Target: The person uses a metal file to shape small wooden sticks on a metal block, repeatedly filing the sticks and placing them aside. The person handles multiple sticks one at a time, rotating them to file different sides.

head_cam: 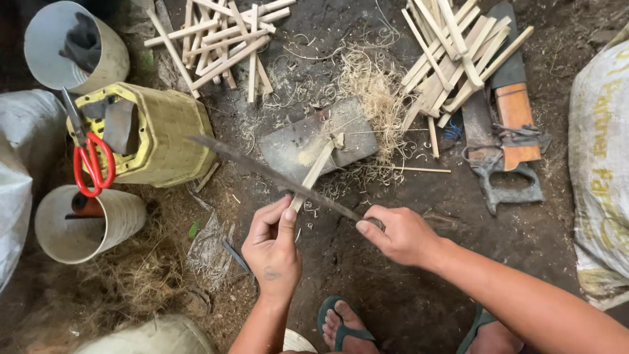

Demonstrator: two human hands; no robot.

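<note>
Left hand pinches a thin bamboo strip between thumb and curled fingers; the strip runs up and away, its far end resting on a flat grey block on the dirt floor. Right hand is closed round the handle of a long dark blade, which lies slantwise across the strip just above the left thumb, tip reaching toward the yellow woven basket. Step in hand looks like shaving the strip thin, blade edge on the strip. Next stroke probably wants the strip kept braced on the block, the thumb out of the edge's path, and a shallow angle.

Surface: bare dark earth, no worktop. Pale curly shavings heap at the block's far right corner. One pile of cut sticks at the far edge centre-left, a second pile far right, lying partly over a hand saw with grey handle. Red-handled scissors hang on the basket's left rim. Two pale cylindrical containers at the left edge, sacks at the left edge and at the right edge. Sandalled feet at the near edge. Dry straw near left. Dim, looks like a workshop floor.
</note>
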